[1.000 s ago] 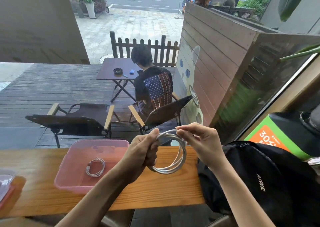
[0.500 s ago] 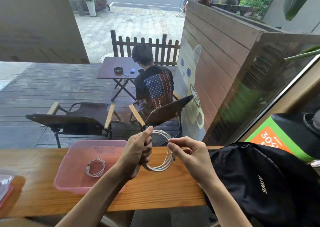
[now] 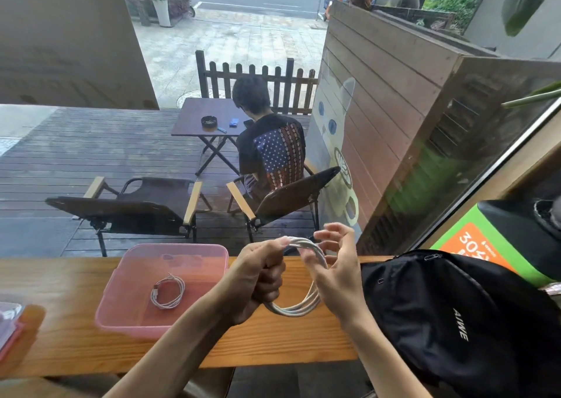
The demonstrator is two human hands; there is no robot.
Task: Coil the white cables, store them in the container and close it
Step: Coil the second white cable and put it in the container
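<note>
I hold a coiled white cable (image 3: 299,308) upright above the wooden counter (image 3: 273,346). My left hand (image 3: 258,279) grips the left side of the loop in a fist. My right hand (image 3: 337,270) pinches the top right of the loop with thumb and fingers. To the left stands an open pink plastic container (image 3: 133,321). A small coiled white cable (image 3: 168,295) lies on its floor. The container's lid (image 3: 7,324) shows partly at the far left edge.
A black backpack (image 3: 449,315) lies on the counter right beside my right hand. A green and orange box (image 3: 485,242) stands behind it. A window runs along the counter's far edge; outside, a person sits at a table among folding chairs.
My right hand has moved back up from the loop's lower side to its top right, laying another turn on the coil. My left hand keeps its grip in place.
</note>
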